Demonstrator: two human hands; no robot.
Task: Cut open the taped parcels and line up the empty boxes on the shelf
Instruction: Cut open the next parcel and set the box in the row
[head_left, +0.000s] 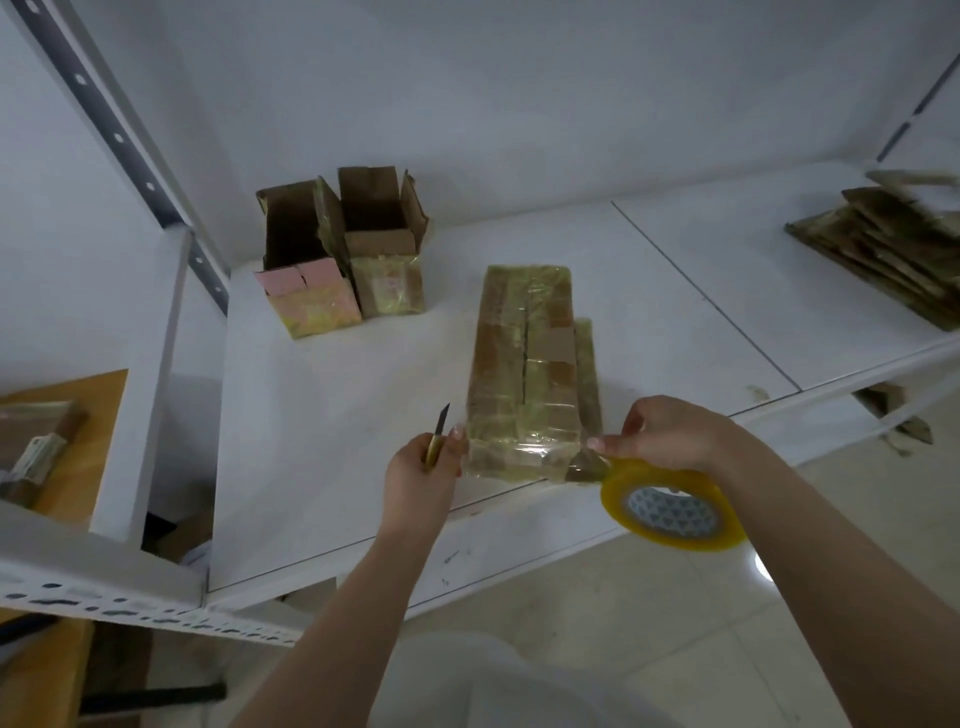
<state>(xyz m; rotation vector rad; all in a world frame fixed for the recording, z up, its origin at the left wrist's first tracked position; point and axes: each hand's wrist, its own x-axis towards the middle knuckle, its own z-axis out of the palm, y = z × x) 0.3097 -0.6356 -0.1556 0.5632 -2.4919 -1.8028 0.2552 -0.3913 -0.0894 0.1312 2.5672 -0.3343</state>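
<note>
Two hands busy: your left hand grips the knife, your right hand pinches tape at the parcel on the shelf. That bare blade sits close to your fingers and could nick them.

Both bare forearms reach forward, the left hand curled round a small knife (blade up), the right hand pinching tape from a roll.
</note>
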